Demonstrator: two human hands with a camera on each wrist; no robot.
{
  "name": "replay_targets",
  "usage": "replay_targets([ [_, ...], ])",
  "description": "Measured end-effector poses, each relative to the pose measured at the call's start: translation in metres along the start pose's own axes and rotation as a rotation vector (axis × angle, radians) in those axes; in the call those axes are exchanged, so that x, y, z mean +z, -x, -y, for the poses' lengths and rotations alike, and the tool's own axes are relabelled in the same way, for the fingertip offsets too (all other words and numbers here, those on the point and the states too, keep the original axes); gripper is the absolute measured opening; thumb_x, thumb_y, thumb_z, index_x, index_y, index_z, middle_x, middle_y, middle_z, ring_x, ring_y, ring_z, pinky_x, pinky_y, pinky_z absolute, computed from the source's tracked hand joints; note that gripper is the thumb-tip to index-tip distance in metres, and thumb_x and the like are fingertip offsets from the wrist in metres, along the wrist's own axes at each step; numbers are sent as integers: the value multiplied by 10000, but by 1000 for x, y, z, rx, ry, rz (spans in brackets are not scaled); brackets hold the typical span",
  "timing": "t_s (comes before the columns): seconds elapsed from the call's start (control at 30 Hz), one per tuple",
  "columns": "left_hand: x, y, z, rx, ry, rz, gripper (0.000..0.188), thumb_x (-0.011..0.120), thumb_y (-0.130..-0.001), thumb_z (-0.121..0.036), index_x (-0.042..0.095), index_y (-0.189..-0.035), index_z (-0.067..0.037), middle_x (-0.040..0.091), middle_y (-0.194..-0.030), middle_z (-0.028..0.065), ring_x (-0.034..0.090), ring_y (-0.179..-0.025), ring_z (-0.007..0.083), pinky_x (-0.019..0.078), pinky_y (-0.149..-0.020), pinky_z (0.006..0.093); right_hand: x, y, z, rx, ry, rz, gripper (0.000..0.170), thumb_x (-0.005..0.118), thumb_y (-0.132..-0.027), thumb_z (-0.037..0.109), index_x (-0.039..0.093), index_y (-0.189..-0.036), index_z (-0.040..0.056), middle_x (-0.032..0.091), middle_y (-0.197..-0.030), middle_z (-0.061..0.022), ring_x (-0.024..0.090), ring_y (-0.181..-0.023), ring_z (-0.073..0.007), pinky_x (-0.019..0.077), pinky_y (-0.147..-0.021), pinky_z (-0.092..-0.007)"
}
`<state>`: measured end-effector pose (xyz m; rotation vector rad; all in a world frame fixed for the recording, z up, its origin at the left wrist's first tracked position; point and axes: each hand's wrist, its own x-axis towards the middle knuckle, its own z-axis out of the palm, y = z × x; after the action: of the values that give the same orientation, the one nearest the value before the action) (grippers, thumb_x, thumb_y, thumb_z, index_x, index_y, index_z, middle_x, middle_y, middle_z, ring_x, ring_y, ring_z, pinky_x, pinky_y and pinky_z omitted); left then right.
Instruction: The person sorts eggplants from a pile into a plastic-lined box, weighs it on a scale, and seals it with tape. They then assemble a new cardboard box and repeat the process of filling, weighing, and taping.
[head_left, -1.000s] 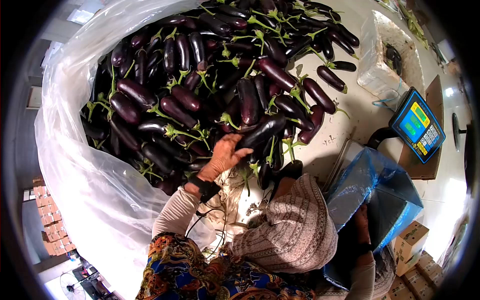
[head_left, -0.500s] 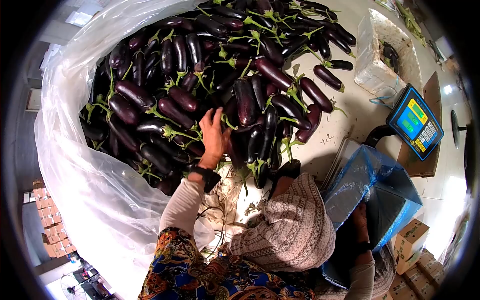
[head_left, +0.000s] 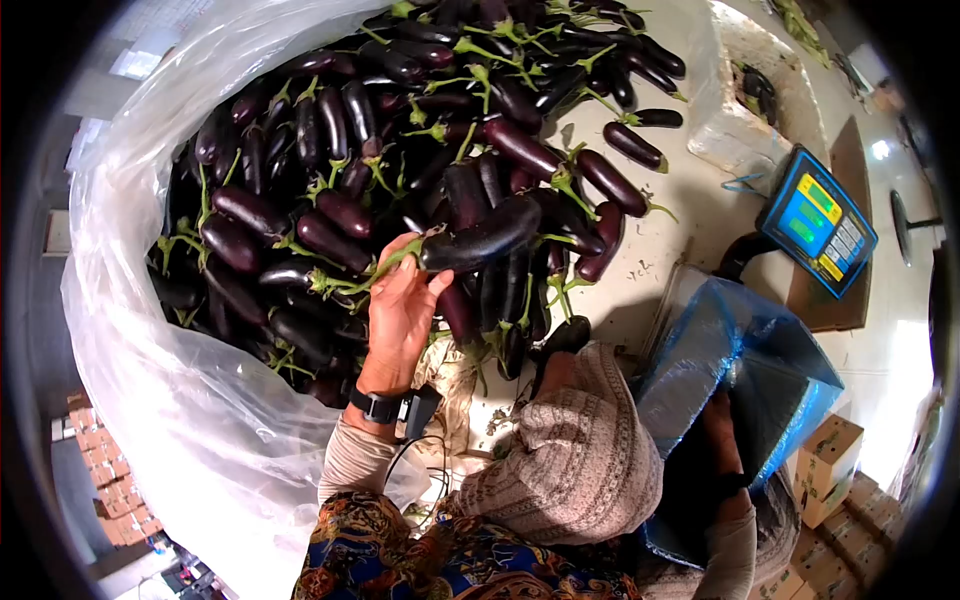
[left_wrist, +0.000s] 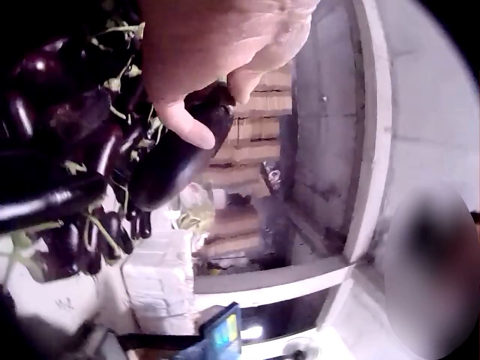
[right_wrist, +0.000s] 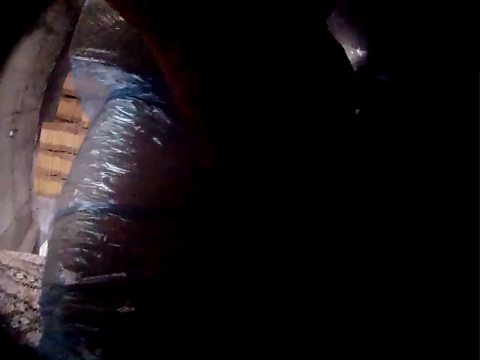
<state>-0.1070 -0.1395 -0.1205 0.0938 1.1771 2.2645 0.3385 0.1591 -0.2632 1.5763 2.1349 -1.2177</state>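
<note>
Left hand (head_left: 400, 312) pinches an eggplant (head_left: 485, 238), seemingly picking it out; moving it needs steady fingers. Right hand (head_left: 719, 428) (grip indiscernible) reaches inside blue plastic (head_left: 690, 362).

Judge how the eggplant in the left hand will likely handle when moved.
The eggplant is probably stiff: gripped near one end, it juts out from the left hand with no visible sag. Its glossy skin could prove slippery. Rounded and long, it would likely roll sideways if set down and nudged, though its slight curve may check that.
</note>
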Motion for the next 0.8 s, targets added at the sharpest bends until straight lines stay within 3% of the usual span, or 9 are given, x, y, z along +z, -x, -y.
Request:
replay_targets([
  [0.03, 4, 0, 3, -56, 113, 55, 322, 579, -966, -130, 534, -1275, -53, 620, -1203, 138, 630, -1047, 245, 556, -878, 394, -1, -1, 3, 35, 200, -31, 444, 598, -882, 264, 569, -1256, 27, 645, -1141, -272, 606, -1074, -440, 479, -933, -443],
  [0.17, 22, 1, 11, -109, 353, 290, 361, 606, -947, -144, 525, -1289, -63, 528, -1361, 175, 545, -1211, 323, 556, -873, 437, -35, 12, 9, -495, 487, -217, 222, 655, -864, 200, 669, -971, 7, 686, -830, -222, 688, -745, -311, 507, -658, -402],
  [0.37, 83, 6, 19, -210, 473, 509, 376, 641, -917, -108, 496, -1259, -52, 504, -1349, 184, 383, -1356, 362, 565, -886, 484, -137, 119, 184, -154, -274, 157, 155, 644, -934, 168, 676, -946, 17, 628, -756, 9, 568, -700, -49, 452, -599, -218],
  [0.43, 116, 13, 25, -278, 484, 566, 366, 628, -925, -103, 491, -1260, -47, 487, -1358, 190, 347, -1377, 368, 562, -898, 504, -146, 141, 195, -279, -719, 311, 410, 646, -927, 96, 533, -1306, -10, 629, -1180, -109, 598, -1056, -169, 473, -913, -281],
  [0.53, 187, 31, 37, -446, 534, 710, 417, 633, -923, -102, 465, -1301, -49, 421, -1435, 221, 447, -1309, 369, 541, -940, 518, -139, 139, 229, -719, -857, 304, 882, 682, -870, 468, 267, -1518, 37, 448, -1451, -151, 486, -1268, -257, 447, -978, -368],
  [0.57, 206, 38, 39, -495, 506, 758, 433, 643, -920, -112, 462, -1309, -52, 416, -1442, 221, 477, -1286, 361, 537, -949, 515, -131, 136, 231, -776, -1038, 288, 856, 621, -896, 542, 291, -1504, 37, 391, -1494, -181, 454, -1317, -285, 400, -1057, -397],
  [0.63, 234, 47, 44, -467, 235, 849, 547, 696, -886, -125, 425, -1358, -74, 431, -1444, 199, 491, -1282, 337, 552, -930, 453, -130, 121, 233, -816, -1503, 271, 554, 622, -942, 411, 487, -1333, 41, 589, -1277, -84, 534, -1202, -205, 416, -1028, -405],
  [0.77, 248, 51, 44, -512, -331, 1127, 737, 671, -876, -38, 281, -1501, -80, 491, -1399, 193, 577, -1191, 306, 528, -933, 392, -166, 148, 226, -735, -1681, 43, 488, 630, -935, 415, 571, -1197, 7, 682, -1040, -111, 654, -968, -218, 493, -933, -373],
  [0.8, 246, 47, 44, -512, -530, 1207, 757, 665, -873, -17, 272, -1516, -78, 521, -1371, 190, 600, -1164, 298, 520, -940, 382, -183, 149, 202, -760, -1640, 42, 540, 571, -955, 443, 512, -1286, 20, 639, -1161, -130, 616, -1077, -247, 467, -985, -418],
])
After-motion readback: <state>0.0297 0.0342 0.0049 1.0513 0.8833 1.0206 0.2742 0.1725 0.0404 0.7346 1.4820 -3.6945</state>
